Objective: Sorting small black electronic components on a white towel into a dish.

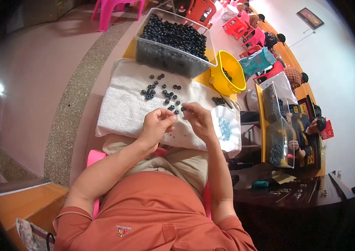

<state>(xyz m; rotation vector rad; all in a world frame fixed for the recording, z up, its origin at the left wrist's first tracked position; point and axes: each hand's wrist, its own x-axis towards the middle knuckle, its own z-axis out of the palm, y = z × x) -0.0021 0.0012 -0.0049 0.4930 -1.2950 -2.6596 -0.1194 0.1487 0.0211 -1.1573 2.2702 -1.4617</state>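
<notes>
Over the near middle of a white towel [121,98], my left hand [157,125] is closed in a pinch, thumb against forefinger; whatever lies between them is too small to make out. Close to its right, my right hand [200,120] curls its fingers, with a small black round piece [183,109] at the fingertips. Just beyond both hands, loose black round pieces [149,92] with hollow centres are scattered on the towel. Beside my right hand is a white fluted dish [232,141] holding small light-blue bits [224,129].
A clear plastic bin [169,58] full of black pieces stands beyond the towel. To its right sits a yellow tub [223,85] with some pieces inside. More black pieces [218,101] cluster near the dish. Other people [303,129] sit along the right, by more clear bins [280,140].
</notes>
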